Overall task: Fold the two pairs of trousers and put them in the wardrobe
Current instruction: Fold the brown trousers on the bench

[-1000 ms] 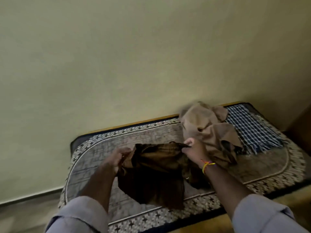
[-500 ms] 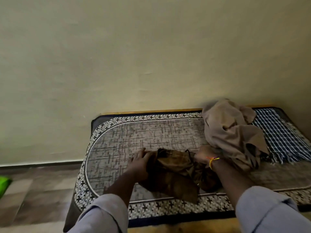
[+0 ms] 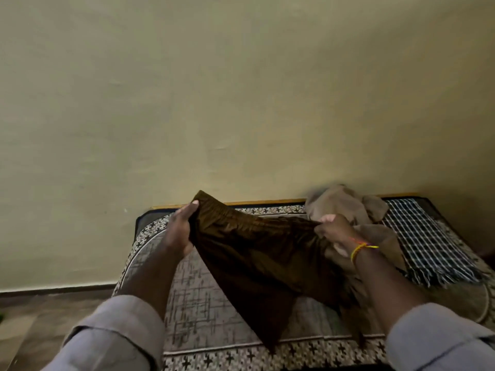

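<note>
Both hands are up off the bed (image 3: 187, 298); the left hand (image 3: 180, 231) has its fingers clamped on one end of the dark brown trousers (image 3: 257, 261), the right hand (image 3: 333, 231) pinches the other end; the held edge runs straight across between the two grips, cloth hanging below the fingers toward the mattress; tan trousers (image 3: 345, 207) lie crumpled just beyond the right fingers, touching a checked cloth (image 3: 426, 236); no wardrobe in view.

I hold the dark brown trousers (image 3: 257, 253) lifted and stretched by the waistband, legs hanging toward the bed. The beige trousers (image 3: 345, 207) lie crumpled in a heap behind, unfolded.
</note>
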